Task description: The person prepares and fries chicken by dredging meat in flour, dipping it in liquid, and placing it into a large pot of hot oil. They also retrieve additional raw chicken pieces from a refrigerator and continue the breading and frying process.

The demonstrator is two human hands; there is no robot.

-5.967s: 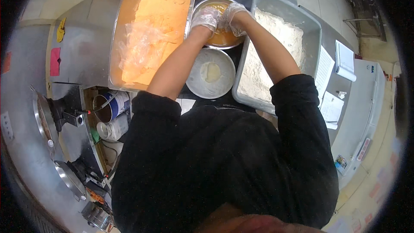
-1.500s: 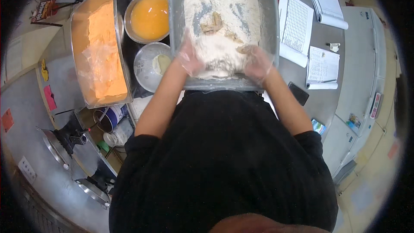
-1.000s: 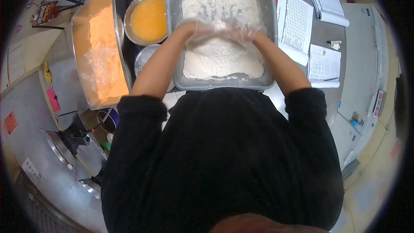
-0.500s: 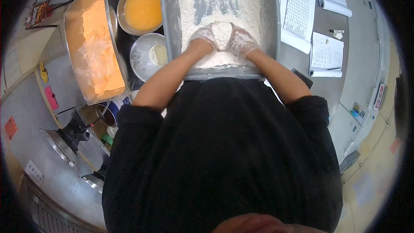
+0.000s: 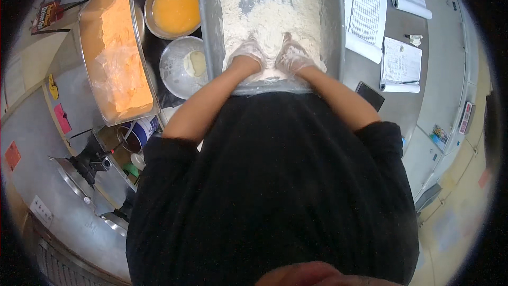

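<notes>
A long grey tub (image 5: 332,26) holds a wide bed of pale flour (image 5: 270,18). Both hands wear clear plastic gloves dusted with flour. Sunk into the flour near the tub's close wall is my left hand (image 5: 248,53), its fingers mostly covered. Just to its right, my right hand (image 5: 292,58) also presses down into the flour, and most of its fingers are hidden too. Between the two hands lies a narrow strip of flour. Farther up, a few dark streaks of the tub's bottom show through.
Left of the tub stand a steel bowl of orange-yellow liquid (image 5: 177,6), a smaller metal bowl (image 5: 172,71) with a pale lump inside, and a deep pan of orange mass (image 5: 124,47) partly under plastic film. Notepads (image 5: 401,63) and a dark phone (image 5: 369,97) lie on the right.
Both hands have moved toward me, nearer the tub's close wall. The mound of flour between them has flattened, and loose flour now covers part of the dark streaks.
</notes>
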